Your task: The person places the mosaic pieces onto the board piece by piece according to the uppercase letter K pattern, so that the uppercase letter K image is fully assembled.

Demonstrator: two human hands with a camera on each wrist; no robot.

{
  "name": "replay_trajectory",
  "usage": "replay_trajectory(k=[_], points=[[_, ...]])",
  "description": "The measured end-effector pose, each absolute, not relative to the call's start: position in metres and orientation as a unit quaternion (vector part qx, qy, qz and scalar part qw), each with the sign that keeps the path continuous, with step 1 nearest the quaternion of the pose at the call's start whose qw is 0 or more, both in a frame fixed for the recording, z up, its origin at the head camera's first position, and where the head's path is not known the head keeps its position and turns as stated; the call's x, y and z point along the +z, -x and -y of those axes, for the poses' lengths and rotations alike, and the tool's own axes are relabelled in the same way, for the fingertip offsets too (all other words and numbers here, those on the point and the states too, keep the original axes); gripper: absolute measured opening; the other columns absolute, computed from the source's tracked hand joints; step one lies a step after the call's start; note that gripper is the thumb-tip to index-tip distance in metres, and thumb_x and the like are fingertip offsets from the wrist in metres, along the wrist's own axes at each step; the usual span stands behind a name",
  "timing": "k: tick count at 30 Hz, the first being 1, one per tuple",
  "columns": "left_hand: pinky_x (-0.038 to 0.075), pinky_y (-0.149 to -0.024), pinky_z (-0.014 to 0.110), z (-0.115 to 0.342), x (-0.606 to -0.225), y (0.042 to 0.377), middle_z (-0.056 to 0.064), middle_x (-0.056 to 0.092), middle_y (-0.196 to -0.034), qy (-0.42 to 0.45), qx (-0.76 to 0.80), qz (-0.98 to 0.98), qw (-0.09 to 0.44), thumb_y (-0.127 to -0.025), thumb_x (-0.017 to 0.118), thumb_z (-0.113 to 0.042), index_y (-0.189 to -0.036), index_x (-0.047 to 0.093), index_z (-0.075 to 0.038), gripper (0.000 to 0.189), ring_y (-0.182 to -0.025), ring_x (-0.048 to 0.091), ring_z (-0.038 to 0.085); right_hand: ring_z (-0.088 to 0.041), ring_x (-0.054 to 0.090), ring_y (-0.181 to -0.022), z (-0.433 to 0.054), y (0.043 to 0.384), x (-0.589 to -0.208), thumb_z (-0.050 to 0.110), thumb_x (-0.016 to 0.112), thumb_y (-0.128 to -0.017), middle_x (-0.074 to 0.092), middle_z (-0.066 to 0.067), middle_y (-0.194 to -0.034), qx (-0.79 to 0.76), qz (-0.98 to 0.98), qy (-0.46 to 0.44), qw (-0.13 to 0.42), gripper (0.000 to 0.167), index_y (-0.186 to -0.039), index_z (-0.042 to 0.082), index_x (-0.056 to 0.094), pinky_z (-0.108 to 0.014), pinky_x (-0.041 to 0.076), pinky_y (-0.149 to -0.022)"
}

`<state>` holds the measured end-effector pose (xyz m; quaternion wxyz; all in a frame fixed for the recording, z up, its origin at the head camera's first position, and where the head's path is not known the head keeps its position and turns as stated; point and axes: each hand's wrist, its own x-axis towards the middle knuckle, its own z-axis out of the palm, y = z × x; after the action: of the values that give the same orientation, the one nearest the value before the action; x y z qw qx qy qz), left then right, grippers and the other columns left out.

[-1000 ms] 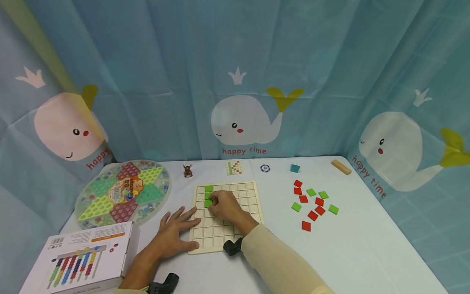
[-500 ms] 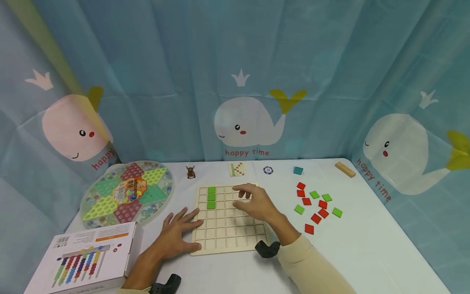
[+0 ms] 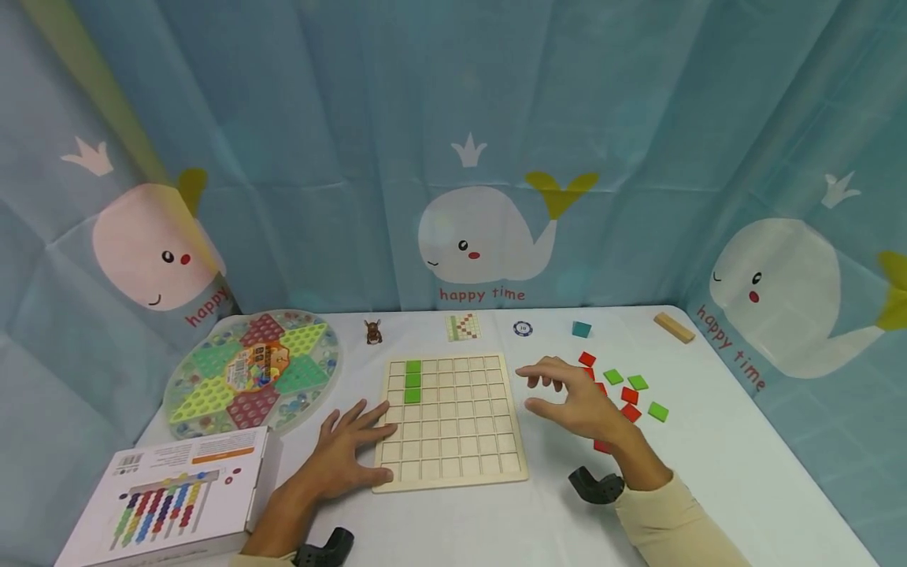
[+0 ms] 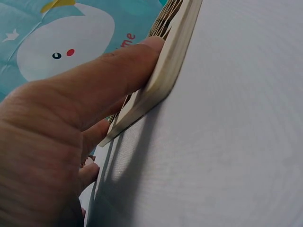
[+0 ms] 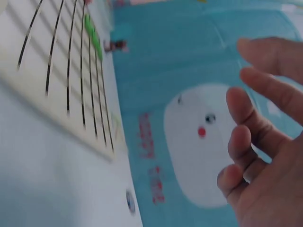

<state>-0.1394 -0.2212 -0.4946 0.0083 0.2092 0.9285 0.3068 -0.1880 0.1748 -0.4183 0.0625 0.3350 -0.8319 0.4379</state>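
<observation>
A square wooden grid board (image 3: 453, 433) lies on the white table, with three green square tiles (image 3: 413, 381) in a column near its upper left. My left hand (image 3: 340, 457) rests at the board's left edge, fingers spread; in the left wrist view its thumb (image 4: 137, 61) lies on the board's rim. To the right of the board, my right hand (image 3: 577, 398) hovers with loosely bent fingers and nothing in them. Behind and beside it lie loose red tiles (image 3: 630, 396) and green tiles (image 3: 658, 412), some partly hidden by the hand.
A round Chinese checkers board (image 3: 298, 335) and a white bead-abacus box (image 3: 170, 488) are at the left. Along the back sit a small brown animal figure (image 3: 373, 332), a pattern card (image 3: 464, 327), a poker chip (image 3: 523, 328), a teal block (image 3: 582, 329) and a wooden block (image 3: 674, 327).
My right hand has left the green tile column and moved right across the board, past its right edge toward the loose tiles. My left hand stays on the board's edge.
</observation>
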Motion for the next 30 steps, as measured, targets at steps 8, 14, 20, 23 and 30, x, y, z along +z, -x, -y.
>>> replay_trajectory(k=[8,14,20,23,30], points=[[0.000,-0.104,0.066,0.221,-0.493,0.139,0.004,0.039,-0.150,-0.209,0.307,-0.928,0.008,-0.070,0.079,-0.054,-0.128,0.065,-0.014,0.072,-0.140,0.019,0.041,-0.017,0.048,-0.085,-0.220,0.190,-0.429,-0.005,0.073,-0.079,0.059,0.001,-0.096,0.413,0.840,-0.345,0.077,0.040,-0.118,0.002,0.064,-0.032,0.042,-0.068],[0.001,-0.104,0.066,0.220,-0.493,0.139,0.004,0.040,-0.150,-0.208,0.306,-0.929,0.006,-0.070,0.079,-0.054,-0.128,0.065,-0.014,0.072,-0.140,0.020,0.041,-0.024,0.049,-0.086,-0.246,0.193,-0.439,0.007,0.073,-0.084,0.059,0.003,-0.099,0.397,0.869,-0.291,0.046,0.039,-0.122,0.014,0.066,-0.038,0.046,-0.068],[0.001,-0.104,0.066,0.220,-0.493,0.139,0.004,0.040,-0.149,-0.209,0.306,-0.929,0.006,-0.070,0.079,-0.054,-0.128,0.065,-0.014,0.072,-0.140,0.020,0.041,-0.033,0.050,-0.090,-0.265,0.200,-0.451,0.002,0.070,-0.084,0.061,-0.013,-0.101,0.394,0.880,-0.266,0.011,0.039,-0.122,0.007,0.065,-0.040,0.045,-0.070],[0.002,-0.104,0.066,0.220,-0.492,0.139,0.005,0.041,-0.149,-0.207,0.302,-0.931,0.006,-0.069,0.079,-0.055,-0.128,0.066,-0.014,0.072,-0.140,0.020,0.041,-0.031,0.048,-0.091,-0.272,0.204,-0.457,0.000,0.068,-0.084,0.058,-0.011,-0.099,0.375,0.891,-0.256,-0.002,0.039,-0.123,0.004,0.064,-0.038,0.044,-0.068],[0.001,-0.104,0.066,0.219,-0.490,0.138,0.005,0.041,-0.149,-0.203,0.299,-0.932,0.008,-0.069,0.079,-0.053,-0.127,0.066,-0.013,0.072,-0.140,0.021,0.042,-0.028,0.048,-0.095,-0.278,0.211,-0.465,-0.002,0.068,-0.084,0.057,-0.004,-0.097,0.318,0.919,-0.229,-0.035,0.040,-0.124,0.007,0.066,-0.044,0.046,-0.078]])
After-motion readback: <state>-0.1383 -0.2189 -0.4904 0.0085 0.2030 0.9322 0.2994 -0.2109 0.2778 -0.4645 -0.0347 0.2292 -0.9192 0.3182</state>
